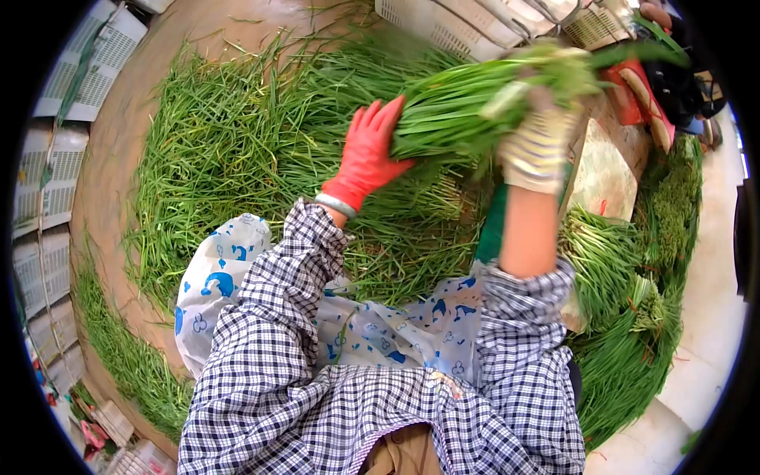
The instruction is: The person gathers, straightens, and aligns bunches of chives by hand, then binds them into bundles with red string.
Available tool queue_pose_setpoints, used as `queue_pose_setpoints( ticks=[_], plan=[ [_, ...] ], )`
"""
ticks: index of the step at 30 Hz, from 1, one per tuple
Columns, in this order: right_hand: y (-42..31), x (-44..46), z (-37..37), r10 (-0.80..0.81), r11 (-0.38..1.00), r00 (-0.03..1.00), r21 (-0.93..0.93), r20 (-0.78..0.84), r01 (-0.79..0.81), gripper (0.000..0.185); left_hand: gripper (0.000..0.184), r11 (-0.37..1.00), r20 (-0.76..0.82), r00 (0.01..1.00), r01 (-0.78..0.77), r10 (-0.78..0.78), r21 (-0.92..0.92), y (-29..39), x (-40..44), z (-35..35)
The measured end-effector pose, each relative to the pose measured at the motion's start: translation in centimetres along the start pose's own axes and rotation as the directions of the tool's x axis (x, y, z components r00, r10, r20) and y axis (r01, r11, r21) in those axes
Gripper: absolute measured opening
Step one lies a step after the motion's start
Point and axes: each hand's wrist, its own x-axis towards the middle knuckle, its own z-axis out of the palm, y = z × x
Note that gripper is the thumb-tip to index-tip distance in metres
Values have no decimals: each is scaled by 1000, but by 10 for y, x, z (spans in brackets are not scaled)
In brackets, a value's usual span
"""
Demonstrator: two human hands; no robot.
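A bunch of long green chives is lifted above the pile, pale stem ends to the right and leaf tips to the left. My right hand, in a striped white glove, grips it near the stems; motion blurs the fingers. At the leaf tips is my left hand in a red glove, its fingers stretched out and thumb apart, beside or touching the leaves. Below both hands spreads a wide heap of loose chives.
Tied bunches of chives lie stacked on the right beside a pale board. White plastic crates line the left, with another crate at the top. Part of another person shows at upper right. A patterned plastic apron covers my lap.
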Motion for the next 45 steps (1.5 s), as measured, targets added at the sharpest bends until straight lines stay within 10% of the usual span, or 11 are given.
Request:
queue_pose_setpoints(
  ticks=[6,10,14,16,17,19,21,27,36,40,45],
  plan=[
    [-137,30,-34,-364,904,913,-165,186,394,50,94,566,186,541,722,-820,398,-55,-108,19],
    [-161,19,-27,-346,882,895,-228,281,412,53,116,846,-276,885,204,-375,-493,24,-48,-25],
    [-157,-51,55,-10,945,907,-293,421,146,28,123,777,-413,910,-287,39,-560,158,-13,-101],
    [-129,-82,99,55,942,830,-304,555,140,32,106,255,-216,974,-191,-73,-948,167,-16,-92],
    [-124,-97,123,126,913,775,-378,619,154,46,94,-277,-34,986,-79,-163,-958,170,-17,-87],
    [-103,-109,143,107,785,700,-493,706,377,94,59,-320,-130,965,-200,-228,-926,153,-37,-94],
    [-87,-110,138,180,676,660,-579,729,456,102,47,162,-268,884,-221,-382,-962,142,-70,-96],
    [-99,-138,94,796,45,481,-827,369,560,112,86,-783,336,866,-96,-370,-614,156,-96,-109],
    [-52,-126,134,957,-290,230,-525,-178,800,103,107,-921,519,805,-81,-286,-382,188,-121,-57],
    [48,-146,87,970,-231,152,-533,-188,814,119,134,-910,803,447,-64,-394,-410,124,-163,10],
    [66,-166,65,988,-152,104,-635,-112,757,104,116,-927,841,412,-22,-350,-375,127,-185,1]
  ],
)
